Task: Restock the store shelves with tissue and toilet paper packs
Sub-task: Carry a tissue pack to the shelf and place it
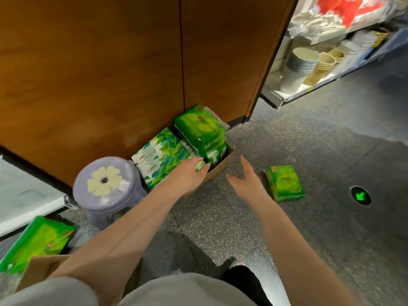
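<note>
Left hand [189,173] lay flat, fingers straight, on tissue packs [199,131] in a cardboard box [220,165] against the wooden panel [92,69], right hand [247,180] spread wide, holding nothing, just beside the box, a loose green pack [284,183] on the floor [309,228] near its far side

Dim aisle, motion-blurred throughout, wide-angle bending at edges.

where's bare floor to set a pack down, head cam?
Free: floor between both forearms, and right of the loose green pack up to the arrow light. Crowded: wood panel base, where lilac stool, cardboard box and stacked packs bunch together.
</note>
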